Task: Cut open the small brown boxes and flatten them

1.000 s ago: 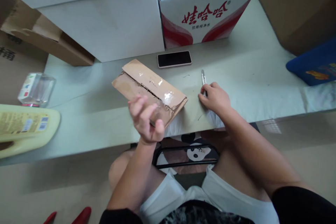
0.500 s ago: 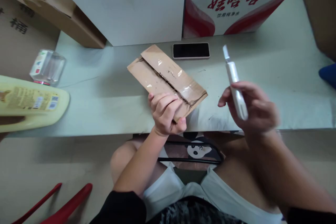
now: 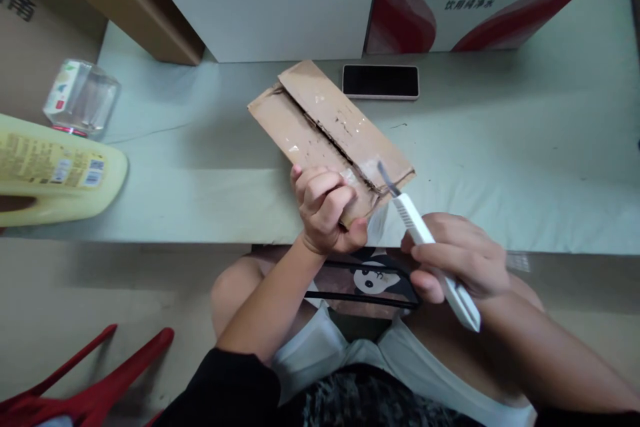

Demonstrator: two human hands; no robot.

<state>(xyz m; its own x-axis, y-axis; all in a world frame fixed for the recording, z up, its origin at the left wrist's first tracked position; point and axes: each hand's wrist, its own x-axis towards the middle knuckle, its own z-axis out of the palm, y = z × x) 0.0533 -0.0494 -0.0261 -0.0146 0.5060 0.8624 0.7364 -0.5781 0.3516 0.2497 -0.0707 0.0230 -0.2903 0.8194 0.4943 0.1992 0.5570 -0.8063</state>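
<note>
Across a pale green table (image 3: 225,200), left to right: yellow bottle (image 3: 60,177) with printed label, clear labelled bottle (image 3: 84,97) just beside it, brown cardboard carton (image 3: 150,7) and large white box (image 3: 270,0) behind. Near the table's front edge, holds a cardboard packet (image 3: 345,121), open along a dark seam, with the left hand (image 3: 327,203) clamped on its near side, just in front of a black-screened smartphone (image 3: 383,81). Clasps a white-handled craft knife (image 3: 414,217) in the right hand (image 3: 465,257), thumb and fingers closed on the handle, blade pointing at the packet's right end, contact impossible to tell, red-and-white carton (image 3: 405,20) behind.
</note>
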